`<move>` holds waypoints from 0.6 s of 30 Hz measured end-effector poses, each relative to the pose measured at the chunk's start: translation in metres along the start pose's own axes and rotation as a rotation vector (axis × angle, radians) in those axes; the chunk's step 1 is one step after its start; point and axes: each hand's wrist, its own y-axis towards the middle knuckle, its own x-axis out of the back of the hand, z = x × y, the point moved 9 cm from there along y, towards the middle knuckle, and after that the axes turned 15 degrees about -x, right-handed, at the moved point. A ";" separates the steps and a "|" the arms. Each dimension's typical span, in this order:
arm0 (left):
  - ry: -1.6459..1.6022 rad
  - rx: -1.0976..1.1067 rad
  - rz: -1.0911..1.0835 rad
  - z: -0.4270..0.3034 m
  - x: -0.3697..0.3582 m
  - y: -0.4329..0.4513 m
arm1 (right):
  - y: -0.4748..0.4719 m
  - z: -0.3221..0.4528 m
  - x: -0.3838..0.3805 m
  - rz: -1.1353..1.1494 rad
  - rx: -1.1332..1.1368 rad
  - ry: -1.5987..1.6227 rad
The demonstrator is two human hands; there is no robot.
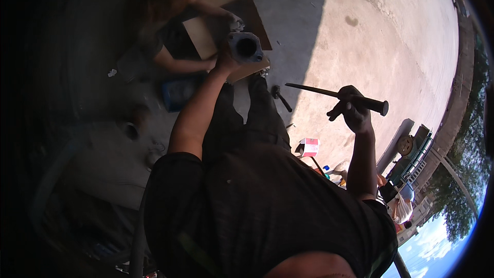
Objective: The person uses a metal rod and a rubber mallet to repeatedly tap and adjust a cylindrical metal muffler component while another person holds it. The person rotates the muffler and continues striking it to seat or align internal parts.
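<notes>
My left hand grips a metal part with a squarish flange, whose round dark bore faces up toward me. It is held above an open cardboard box. Out to the right, my right hand holds a cold chisel near its flared striking head. The chisel's tapered tip points left, toward the flanged part but well apart from it. Below that tip, a hammer lies on the concrete beside my leg.
A co-worker bends over the box from the far left, one hand in a pale glove. A blue container and a cylindrical metal part lie left. A red-and-white box, a person and a vehicle are right.
</notes>
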 end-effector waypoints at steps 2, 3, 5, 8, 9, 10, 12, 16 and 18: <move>0.037 0.064 0.110 0.016 -0.007 -0.009 | -0.009 0.069 -0.004 -0.113 0.023 -0.381; 0.050 0.099 0.164 0.023 -0.013 -0.018 | -0.012 0.096 -0.016 -0.144 0.089 -0.478; 0.038 0.138 0.075 0.034 -0.004 -0.042 | -0.028 0.160 -0.054 -0.081 0.613 -0.705; -0.051 0.167 0.031 0.039 -0.009 -0.034 | -0.038 0.199 -0.065 0.006 0.827 -0.125; -0.071 0.189 0.040 0.042 -0.012 -0.037 | -0.032 0.193 -0.063 0.039 0.827 0.139; -0.081 0.220 0.046 0.044 -0.011 -0.044 | -0.027 0.198 -0.072 0.117 0.865 0.232; -0.056 0.245 0.061 0.061 -0.013 -0.051 | -0.034 0.231 -0.099 0.500 0.999 0.160; 0.046 0.165 0.100 0.051 -0.010 -0.051 | -0.069 0.252 -0.110 0.536 1.019 0.015; 0.058 0.146 0.086 0.061 -0.013 -0.043 | -0.068 0.258 -0.118 0.506 0.990 0.018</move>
